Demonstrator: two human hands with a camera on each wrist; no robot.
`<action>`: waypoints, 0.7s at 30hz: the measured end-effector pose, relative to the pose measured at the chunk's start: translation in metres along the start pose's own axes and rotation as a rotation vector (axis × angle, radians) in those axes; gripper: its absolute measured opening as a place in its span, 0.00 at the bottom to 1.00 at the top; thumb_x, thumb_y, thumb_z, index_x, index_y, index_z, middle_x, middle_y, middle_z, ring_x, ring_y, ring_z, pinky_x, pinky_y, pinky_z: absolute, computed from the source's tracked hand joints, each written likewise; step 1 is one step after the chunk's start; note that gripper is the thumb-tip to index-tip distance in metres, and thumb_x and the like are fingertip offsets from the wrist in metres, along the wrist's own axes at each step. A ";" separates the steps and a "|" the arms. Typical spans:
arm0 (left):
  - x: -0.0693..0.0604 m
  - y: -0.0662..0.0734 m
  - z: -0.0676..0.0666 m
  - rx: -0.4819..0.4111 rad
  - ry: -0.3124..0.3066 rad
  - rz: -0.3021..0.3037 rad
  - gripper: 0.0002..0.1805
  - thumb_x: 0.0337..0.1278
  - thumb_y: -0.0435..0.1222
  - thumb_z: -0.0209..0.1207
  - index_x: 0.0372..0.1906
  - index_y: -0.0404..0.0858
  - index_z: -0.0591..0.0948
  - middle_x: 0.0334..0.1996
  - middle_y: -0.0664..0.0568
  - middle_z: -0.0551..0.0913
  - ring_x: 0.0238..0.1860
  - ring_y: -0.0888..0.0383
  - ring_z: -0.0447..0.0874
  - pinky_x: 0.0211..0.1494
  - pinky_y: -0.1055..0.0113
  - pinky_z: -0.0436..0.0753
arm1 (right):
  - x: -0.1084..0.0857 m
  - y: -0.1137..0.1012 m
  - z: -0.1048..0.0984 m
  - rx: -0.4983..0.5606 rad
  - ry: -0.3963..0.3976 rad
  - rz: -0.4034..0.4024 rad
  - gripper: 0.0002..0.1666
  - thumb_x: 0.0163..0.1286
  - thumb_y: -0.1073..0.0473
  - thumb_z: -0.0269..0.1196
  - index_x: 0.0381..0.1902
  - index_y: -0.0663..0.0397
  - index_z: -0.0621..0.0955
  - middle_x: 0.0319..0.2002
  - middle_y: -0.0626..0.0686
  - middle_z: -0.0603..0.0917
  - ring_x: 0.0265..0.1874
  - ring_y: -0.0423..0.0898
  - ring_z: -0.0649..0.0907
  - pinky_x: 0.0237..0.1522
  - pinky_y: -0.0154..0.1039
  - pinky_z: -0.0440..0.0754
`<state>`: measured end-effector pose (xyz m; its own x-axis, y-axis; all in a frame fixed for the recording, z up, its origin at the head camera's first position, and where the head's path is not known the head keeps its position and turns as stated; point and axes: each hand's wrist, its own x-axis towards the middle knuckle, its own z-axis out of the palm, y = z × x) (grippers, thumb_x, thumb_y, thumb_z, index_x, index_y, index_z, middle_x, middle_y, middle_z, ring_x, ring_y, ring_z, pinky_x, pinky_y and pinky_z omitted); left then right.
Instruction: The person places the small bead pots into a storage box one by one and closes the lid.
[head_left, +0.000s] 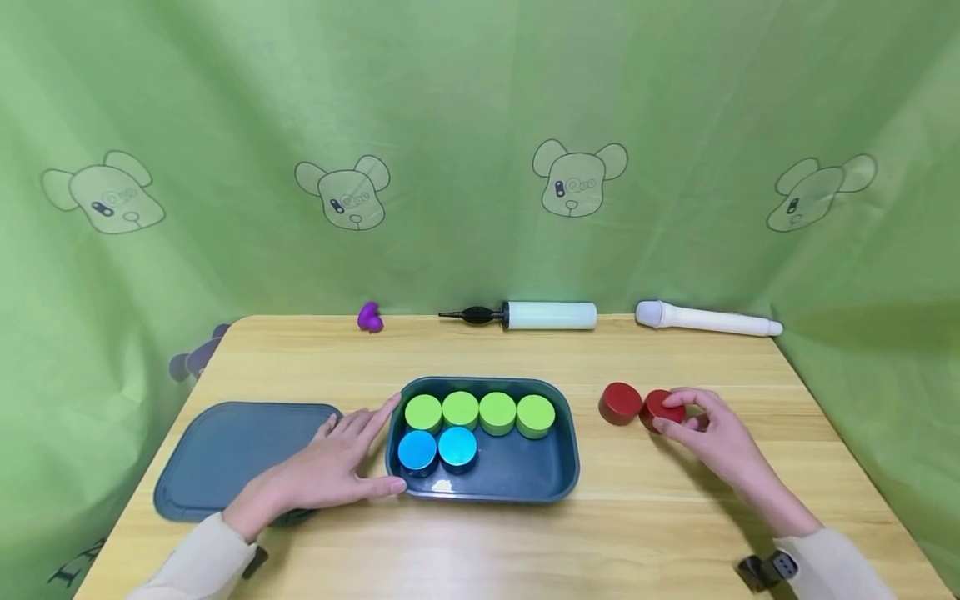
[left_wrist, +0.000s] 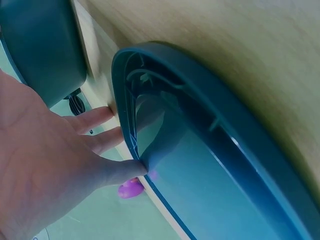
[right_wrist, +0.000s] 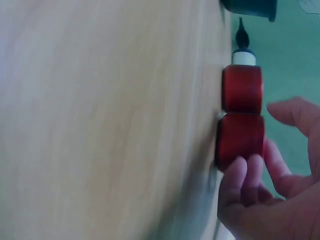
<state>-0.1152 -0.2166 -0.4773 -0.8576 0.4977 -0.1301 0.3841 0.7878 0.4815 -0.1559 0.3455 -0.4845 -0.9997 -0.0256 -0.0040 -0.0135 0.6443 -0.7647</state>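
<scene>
Presently, the right hand (head_left: 712,433) has its grip drawn in, thumb and fingers bent about the right-hand red cylinder (head_left: 656,404), which stands on the desk (head_left: 487,542) to the right of the box (head_left: 521,471); the left hand (head_left: 333,467) is spread wide, holding nothing, thumb and a fingertip at the box's left edge. Principal risk, in judgement: a slanted lift could knock over the left-hand red cylinder (head_left: 620,403), given how closely the pair stand. Secondarily, sideways pressure from the left hand could slide the box, jostling the blue cylinders (head_left: 417,452) inside.
</scene>
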 end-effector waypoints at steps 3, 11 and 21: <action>-0.001 0.001 0.001 0.004 0.002 -0.003 0.61 0.67 0.75 0.58 0.91 0.62 0.37 0.84 0.39 0.61 0.83 0.35 0.57 0.79 0.23 0.42 | 0.004 0.003 0.002 -0.027 -0.025 0.010 0.24 0.73 0.55 0.76 0.59 0.61 0.81 0.60 0.61 0.78 0.39 0.46 0.78 0.35 0.37 0.77; -0.001 0.003 -0.002 0.001 -0.003 -0.005 0.61 0.67 0.75 0.58 0.91 0.61 0.37 0.84 0.39 0.61 0.83 0.35 0.56 0.79 0.23 0.42 | 0.002 -0.002 -0.002 -0.103 0.012 0.024 0.24 0.74 0.56 0.75 0.59 0.60 0.79 0.42 0.59 0.82 0.33 0.49 0.78 0.27 0.38 0.76; -0.003 0.004 -0.005 0.006 0.001 0.008 0.61 0.68 0.73 0.59 0.92 0.58 0.38 0.84 0.37 0.61 0.83 0.34 0.57 0.77 0.21 0.43 | -0.011 -0.023 -0.006 0.002 0.113 -0.002 0.26 0.77 0.49 0.73 0.64 0.54 0.80 0.31 0.54 0.79 0.27 0.44 0.76 0.24 0.39 0.74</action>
<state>-0.1125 -0.2172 -0.4709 -0.8548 0.5035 -0.1257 0.3929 0.7862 0.4769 -0.1448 0.3353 -0.4631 -0.9958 0.0595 0.0697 -0.0152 0.6428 -0.7659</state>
